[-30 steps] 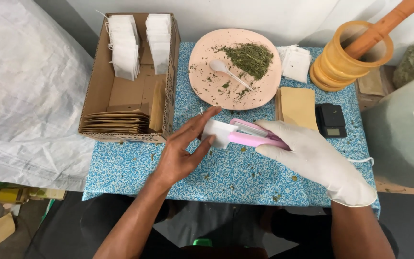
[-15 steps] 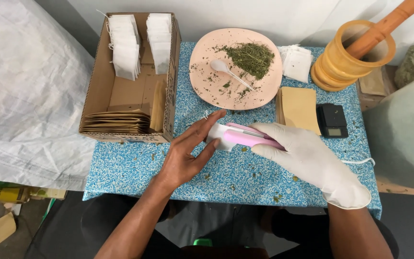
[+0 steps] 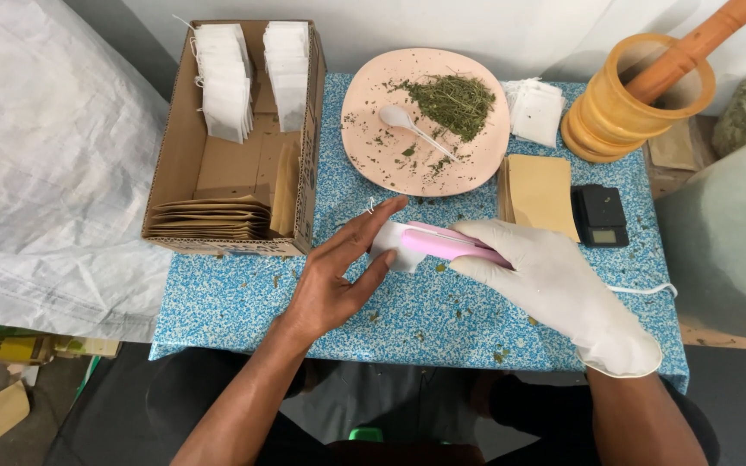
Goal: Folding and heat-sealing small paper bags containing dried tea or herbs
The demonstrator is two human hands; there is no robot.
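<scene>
left hand [image 3: 338, 276] now flatter, sealer [image 3: 442, 243] gripped

Left hand [image 3: 330, 280]: fingers flatter against white sachet [image 3: 388, 244] than a second ago, thumb lower.
Right hand [image 3: 554, 285]: gloved, drawn slightly right and lower.
Pink sealer [image 3: 446, 243]: slightly lower, still clamped on sachet edge.

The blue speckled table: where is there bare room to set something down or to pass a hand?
The table is free along its near edge: left of the left hand below the cardboard box, and between both wrists. A narrow strip runs between box and pink plate. The far right is crowded: plate, wooden mortar, brown envelopes, small black scale, right hand.
</scene>
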